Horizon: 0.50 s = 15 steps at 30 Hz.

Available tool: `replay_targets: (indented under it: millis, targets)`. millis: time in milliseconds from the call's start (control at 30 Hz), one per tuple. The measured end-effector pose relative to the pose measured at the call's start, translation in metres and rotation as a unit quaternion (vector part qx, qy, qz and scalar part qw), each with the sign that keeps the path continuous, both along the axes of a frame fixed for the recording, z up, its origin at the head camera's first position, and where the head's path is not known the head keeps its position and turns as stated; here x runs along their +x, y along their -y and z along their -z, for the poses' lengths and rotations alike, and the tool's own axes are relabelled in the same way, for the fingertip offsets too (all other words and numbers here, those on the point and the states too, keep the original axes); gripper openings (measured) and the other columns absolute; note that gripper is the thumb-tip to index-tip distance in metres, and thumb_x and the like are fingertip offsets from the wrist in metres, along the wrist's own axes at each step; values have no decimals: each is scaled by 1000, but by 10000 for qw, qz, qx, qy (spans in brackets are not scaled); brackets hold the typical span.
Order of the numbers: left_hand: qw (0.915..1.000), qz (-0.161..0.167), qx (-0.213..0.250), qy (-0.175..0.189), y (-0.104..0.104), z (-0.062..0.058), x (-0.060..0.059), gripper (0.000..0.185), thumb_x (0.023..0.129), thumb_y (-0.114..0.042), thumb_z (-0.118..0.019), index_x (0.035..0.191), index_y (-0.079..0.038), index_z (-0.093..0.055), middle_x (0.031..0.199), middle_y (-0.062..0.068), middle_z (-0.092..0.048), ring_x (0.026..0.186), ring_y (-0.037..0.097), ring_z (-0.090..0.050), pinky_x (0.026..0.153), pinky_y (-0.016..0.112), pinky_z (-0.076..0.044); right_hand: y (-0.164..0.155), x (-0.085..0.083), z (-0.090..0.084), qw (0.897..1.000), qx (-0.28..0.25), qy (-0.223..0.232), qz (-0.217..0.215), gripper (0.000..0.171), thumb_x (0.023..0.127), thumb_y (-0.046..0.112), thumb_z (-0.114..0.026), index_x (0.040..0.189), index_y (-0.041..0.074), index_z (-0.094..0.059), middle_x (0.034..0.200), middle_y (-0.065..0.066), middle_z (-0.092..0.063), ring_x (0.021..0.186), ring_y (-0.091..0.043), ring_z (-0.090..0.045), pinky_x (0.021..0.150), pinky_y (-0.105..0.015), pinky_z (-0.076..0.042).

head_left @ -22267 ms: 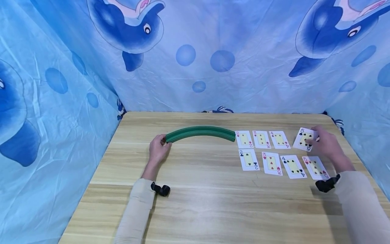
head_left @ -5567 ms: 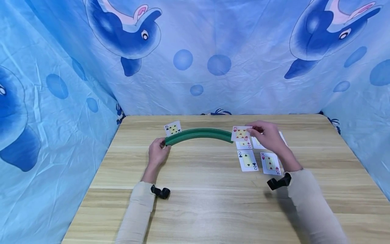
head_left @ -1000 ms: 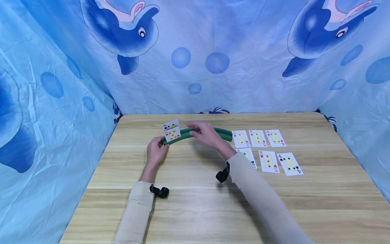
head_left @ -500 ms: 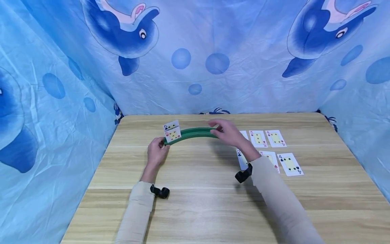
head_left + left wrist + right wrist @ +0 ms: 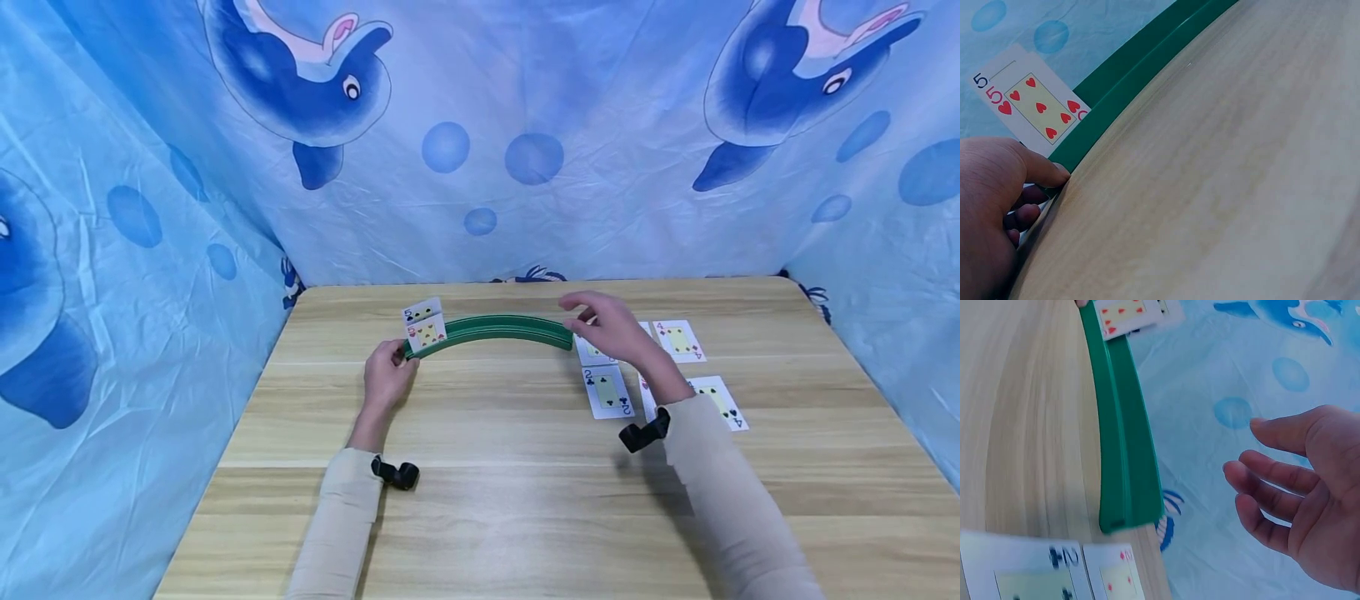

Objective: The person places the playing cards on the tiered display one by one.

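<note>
A curved green card holder (image 5: 502,326) lies along the back of the table. My left hand (image 5: 385,377) pinches its left end between thumb and fingers. Two cards stand in the holder near that hand: the five of hearts (image 5: 1040,106) in front and the five of spades or clubs (image 5: 422,310) behind it. My right hand (image 5: 611,325) hovers over the right end of the holder and the nearby cards, holding nothing. In the right wrist view its fingers are loosely bent and apart.
Right of the holder, face-up cards lie in two rows: the two of clubs (image 5: 607,392), four of diamonds (image 5: 678,340) and four of spades (image 5: 717,402) show, others partly under my right arm. A blue dolphin-print curtain (image 5: 525,225) closes off the table's back.
Since the earlier frames, the five of hearts has gone from the right into the holder before the other five. Over the last second my empty right hand has moved right; the left stays put.
</note>
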State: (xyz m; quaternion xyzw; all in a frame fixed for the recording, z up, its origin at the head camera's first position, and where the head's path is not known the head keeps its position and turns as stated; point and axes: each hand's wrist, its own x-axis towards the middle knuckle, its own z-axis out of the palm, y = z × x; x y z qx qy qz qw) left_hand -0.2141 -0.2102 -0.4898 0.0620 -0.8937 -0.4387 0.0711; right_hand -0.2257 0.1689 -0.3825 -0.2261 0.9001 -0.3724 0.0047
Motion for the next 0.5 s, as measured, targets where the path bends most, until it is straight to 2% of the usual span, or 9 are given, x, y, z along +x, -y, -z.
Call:
replay_targets:
  millis: [500]
  targets:
    - [10000,4,-44,-33,1,0,1,44,89,-8,-68,132,2,-60,114,18,-64,97,29,-57,85,39,-49,-52,2,3,9973,347,268,588,39,100,14,-60,138,4,-57,144,-22,-54,111,-40,-64,87,-51,-56]
